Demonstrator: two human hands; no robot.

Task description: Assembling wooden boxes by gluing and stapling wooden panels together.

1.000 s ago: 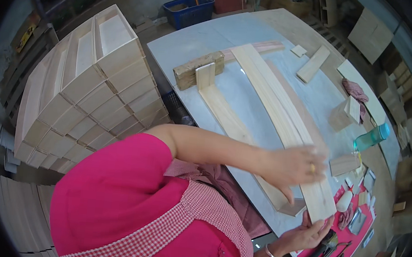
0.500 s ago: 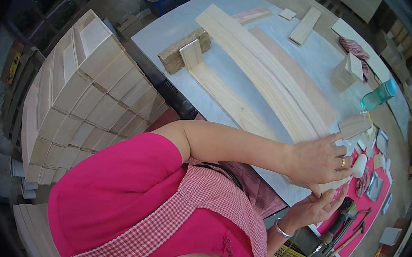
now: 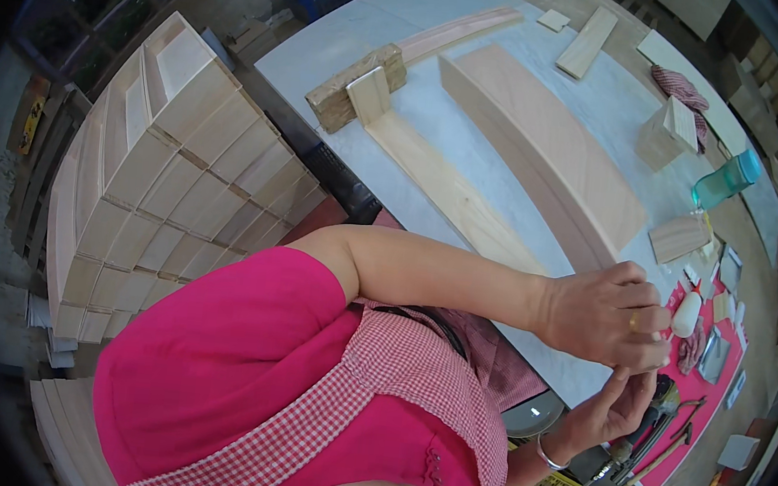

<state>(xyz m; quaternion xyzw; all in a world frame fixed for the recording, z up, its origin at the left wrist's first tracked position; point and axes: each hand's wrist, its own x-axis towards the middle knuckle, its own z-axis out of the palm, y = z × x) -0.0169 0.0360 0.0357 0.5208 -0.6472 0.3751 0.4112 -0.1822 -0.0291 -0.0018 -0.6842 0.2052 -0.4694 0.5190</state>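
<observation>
My left hand (image 3: 609,316), with a ring, reaches across to the near end of a long pale wooden piece (image 3: 562,147). Its fingers are curled closed; whatever they hold is hidden. Just below, my right hand (image 3: 612,410) has its fingers bent, with thumb and fingertips pressed up against the left fingers, so their contents are hidden too. The long piece shows a broad pinkish top and a side face on its left. To its left lies a narrow wooden board with a short upturned end (image 3: 450,188), beside a brown block (image 3: 355,88).
Stacked wooden boxes (image 3: 176,166) rise at left. Right of the hands, a pink mat (image 3: 689,431) bears a white bottle (image 3: 686,314) and tools. A teal bottle (image 3: 725,182), a wooden block (image 3: 669,134) and a checked cloth (image 3: 680,88) stand or lie on the table (image 3: 505,104).
The long pale plank that lay flat and slanting under my left hand no longer shows that way; the pinkish piece and a side face are visible. My left fingers have curled and my hands have drawn together.
</observation>
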